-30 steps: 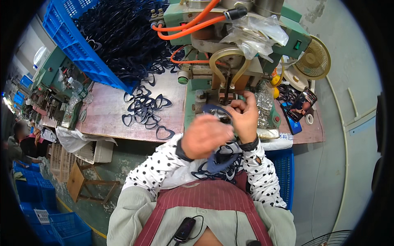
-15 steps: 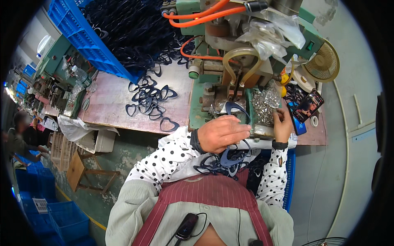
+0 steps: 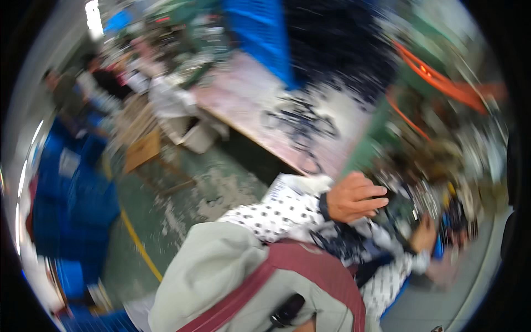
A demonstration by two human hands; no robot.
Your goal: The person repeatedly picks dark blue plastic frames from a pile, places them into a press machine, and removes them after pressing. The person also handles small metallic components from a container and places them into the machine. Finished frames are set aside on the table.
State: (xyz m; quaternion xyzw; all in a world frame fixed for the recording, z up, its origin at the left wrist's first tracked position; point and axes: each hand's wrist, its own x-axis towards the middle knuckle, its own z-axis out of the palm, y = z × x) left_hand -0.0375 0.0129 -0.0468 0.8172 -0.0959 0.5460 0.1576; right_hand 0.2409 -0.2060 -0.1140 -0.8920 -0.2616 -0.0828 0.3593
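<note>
Strong motion blur smears much of the view. My left hand (image 3: 357,198), in a dotted white sleeve, is over my lap at the machine's front edge, its fingers bent and closed. Something dark shows at its fingertips; what it is cannot be made out. Below it, dark blue heart-shaped bands (image 3: 343,243) lie in a heap on my lap. My right hand (image 3: 425,235) is farther right, beside the blurred shiny metal pieces (image 3: 425,199) at the machine; its fingers are smeared. The green machine (image 3: 426,149) with orange hoses (image 3: 442,83) stands ahead of both hands.
More dark bands (image 3: 301,119) are scattered on the pinkish table (image 3: 243,94), beside a blue crate (image 3: 257,39) and a large dark heap (image 3: 337,44). At left are a wooden stool (image 3: 142,152), a pale bin (image 3: 200,137), stacked blue crates (image 3: 83,205) and people (image 3: 66,91) farther off.
The view has swung to the left, so the machine and both hands now appear farther right and blurred. My right hand stays by the metal pieces; my left stays near the machine's front.
</note>
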